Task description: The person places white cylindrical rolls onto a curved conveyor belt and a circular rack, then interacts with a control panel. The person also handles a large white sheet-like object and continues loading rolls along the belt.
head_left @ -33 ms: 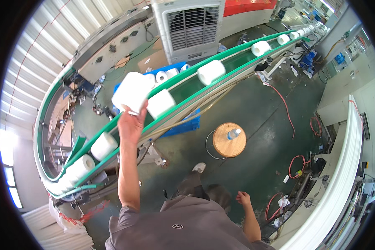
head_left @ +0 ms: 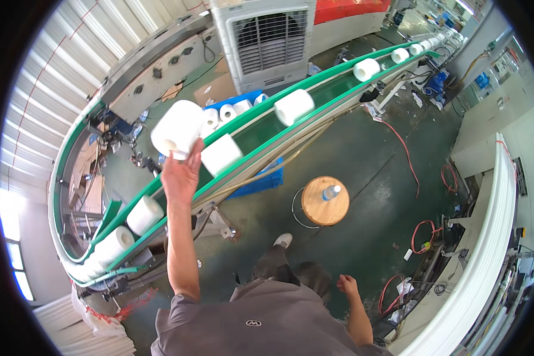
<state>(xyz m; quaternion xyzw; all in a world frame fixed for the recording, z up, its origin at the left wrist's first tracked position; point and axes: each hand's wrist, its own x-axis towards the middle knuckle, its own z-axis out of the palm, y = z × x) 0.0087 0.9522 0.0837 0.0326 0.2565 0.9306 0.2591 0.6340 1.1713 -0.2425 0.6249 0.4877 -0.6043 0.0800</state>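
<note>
Grip of the left hand (head_left: 181,178) closed on one end of a big white roll (head_left: 178,126), fingers at its near edge by the core hole. Roll is held up tilted, at the far side of the conveyor (head_left: 260,133). Left arm bare, reaching forward, nearly straight. Right hand (head_left: 347,283) low at the person's right side, elbow bent, fingers loosely curled, well apart from the conveyor; can't tell how tight that grip is.

Another white roll (head_left: 222,155) lies on the belt just right of the held one. More rolls lined up both ways along it, left and far right. Blue crate (head_left: 243,98) with rolls sits beyond the far rail, partly hidden. Wooden stool (head_left: 323,207) right of the conveyor, bottle (head_left: 331,191) on top.

Belt green, with green side rails, curving at left. Air cooler (head_left: 271,44) far side, pale ribbed wall (head_left: 95,35) far left, dark green floor, red hose (head_left: 406,151) at right.
</note>
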